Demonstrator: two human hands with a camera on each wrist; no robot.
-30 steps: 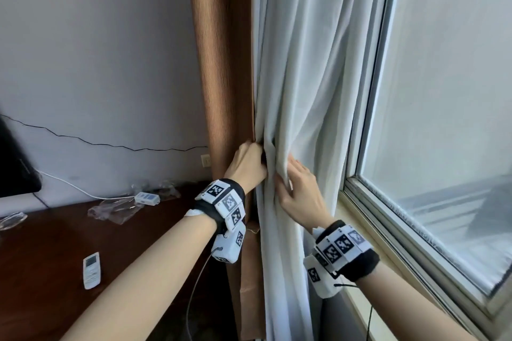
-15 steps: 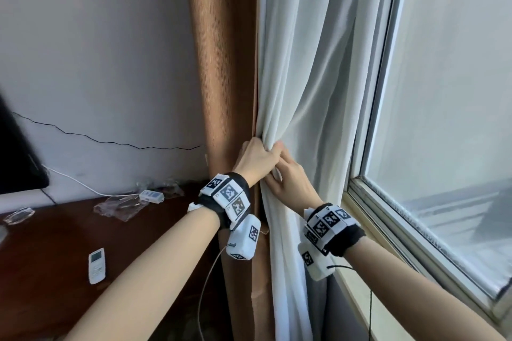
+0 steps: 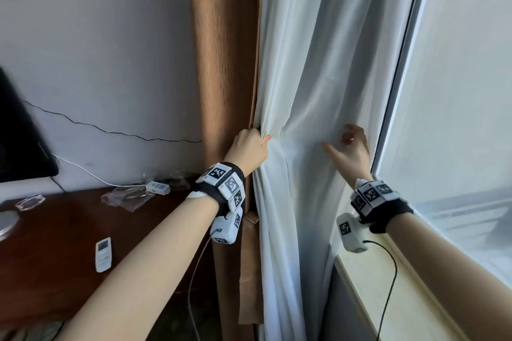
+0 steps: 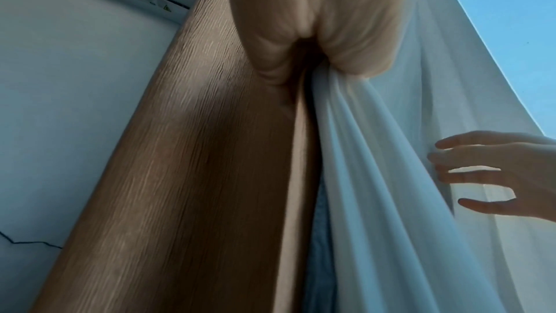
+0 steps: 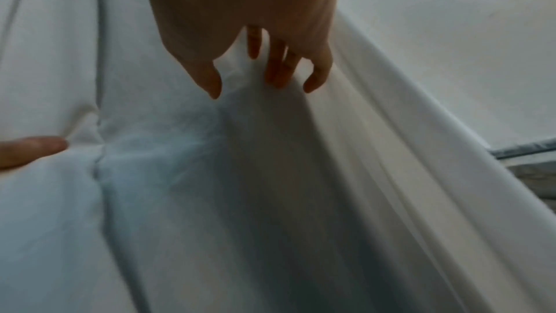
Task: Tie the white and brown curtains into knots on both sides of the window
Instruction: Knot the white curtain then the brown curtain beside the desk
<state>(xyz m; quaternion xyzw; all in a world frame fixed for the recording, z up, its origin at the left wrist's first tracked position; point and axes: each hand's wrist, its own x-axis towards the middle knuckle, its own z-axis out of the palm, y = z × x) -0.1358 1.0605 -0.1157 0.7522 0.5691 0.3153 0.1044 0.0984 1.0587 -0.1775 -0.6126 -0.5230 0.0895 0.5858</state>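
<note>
The sheer white fabric curtain (image 3: 318,91) hangs vertically mid-frame; the left hand (image 3: 249,149) pinches its left edge, while the right hand (image 3: 349,149), fingers spread, lies nearer its loose right-hand folds.

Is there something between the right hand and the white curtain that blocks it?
Nothing visible does. The right hand is spread open right at the white curtain, fingertips at its folds. The left hand grips its left edge.
</note>
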